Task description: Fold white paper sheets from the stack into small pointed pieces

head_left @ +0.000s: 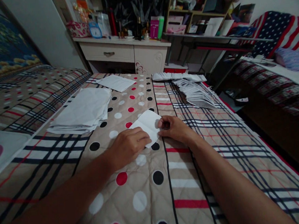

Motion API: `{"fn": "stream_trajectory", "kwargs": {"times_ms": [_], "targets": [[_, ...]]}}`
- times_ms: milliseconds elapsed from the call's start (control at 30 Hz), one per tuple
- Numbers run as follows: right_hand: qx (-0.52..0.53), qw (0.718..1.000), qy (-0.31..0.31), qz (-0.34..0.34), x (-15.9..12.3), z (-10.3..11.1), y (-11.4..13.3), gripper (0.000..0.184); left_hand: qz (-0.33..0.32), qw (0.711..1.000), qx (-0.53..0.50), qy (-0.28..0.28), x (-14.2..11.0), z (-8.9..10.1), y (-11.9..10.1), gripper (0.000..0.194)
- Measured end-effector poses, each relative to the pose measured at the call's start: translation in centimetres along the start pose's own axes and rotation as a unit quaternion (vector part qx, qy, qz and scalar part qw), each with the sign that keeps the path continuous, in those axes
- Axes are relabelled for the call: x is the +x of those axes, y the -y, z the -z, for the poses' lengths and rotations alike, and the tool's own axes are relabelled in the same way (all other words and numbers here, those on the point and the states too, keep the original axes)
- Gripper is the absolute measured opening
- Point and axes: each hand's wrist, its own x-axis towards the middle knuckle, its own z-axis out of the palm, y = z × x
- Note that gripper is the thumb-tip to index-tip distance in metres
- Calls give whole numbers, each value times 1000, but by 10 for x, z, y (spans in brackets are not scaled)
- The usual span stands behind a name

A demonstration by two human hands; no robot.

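A small sheet of white paper (150,120) with a crease across it lies on the patterned bedspread (140,201) between my hands. My left hand (130,144) rests over its near left edge, fingers together and pressing on it. At the right edge, my right hand (175,128) pinches the paper between thumb and curled fingers. To the left is a stack of larger white sheets (82,108). Another white sheet (116,83) lies behind that stack. A fanned row of folded white papers (195,93) is at the right, with a long white bundle (179,77) behind it.
A pale dresser (106,52) stands beyond the bed, bearing a blue clock (95,29), bottles and boxes. At the left edge is a white surface (11,145) with a purple patch. A desk (218,37) and a second bed (277,70) are on the right.
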Motion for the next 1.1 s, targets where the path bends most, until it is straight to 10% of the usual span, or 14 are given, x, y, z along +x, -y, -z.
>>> {"fn": "stream_trajectory", "kwargs": {"times_ms": [367, 1100], "targets": [[14, 1000, 0, -8, 2, 0, -1, 23, 197, 962, -187, 1, -1, -10, 14, 18], [-11, 1000, -8, -8, 2, 0, 2, 21, 374, 926, -14, 56, 8, -7, 13, 30]]}}
